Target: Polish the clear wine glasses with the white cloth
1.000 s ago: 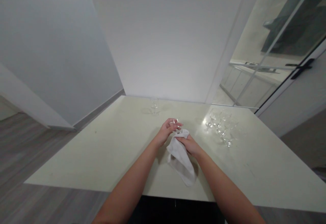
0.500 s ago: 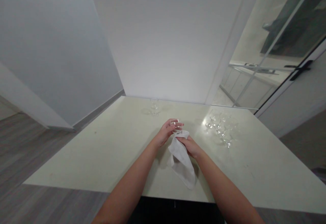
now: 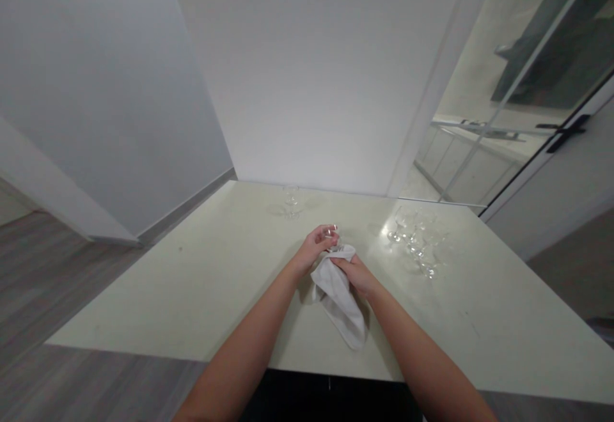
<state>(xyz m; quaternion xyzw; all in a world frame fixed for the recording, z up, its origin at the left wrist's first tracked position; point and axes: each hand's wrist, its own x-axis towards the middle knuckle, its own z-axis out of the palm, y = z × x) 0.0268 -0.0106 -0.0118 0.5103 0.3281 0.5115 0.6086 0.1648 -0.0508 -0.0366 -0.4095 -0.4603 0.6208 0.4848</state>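
1. The pale table (image 3: 201,294) carried everything — its near edge ran out of frame at the bottom, and both forearms were cut off there too.
2. The white cloth (image 3: 338,300) hung from the right hand (image 3: 357,275), which was closed around its upper end; the loose tail trailed toward the table, leaving only the bunched top for rubbing.
3. The left hand (image 3: 314,249) was curled around a small clear glass (image 3: 330,233), held just above the cloth so the two met at the fingertips.
4. That glass was hard to read — only a glint of rim showed past the fingers, and it was probably stemmed like the others.
5. A cluster of glasses (image 3: 415,240) stood to the right, well apart from a lone glass (image 3: 290,199) by the far wall; their outlines melted into glare.
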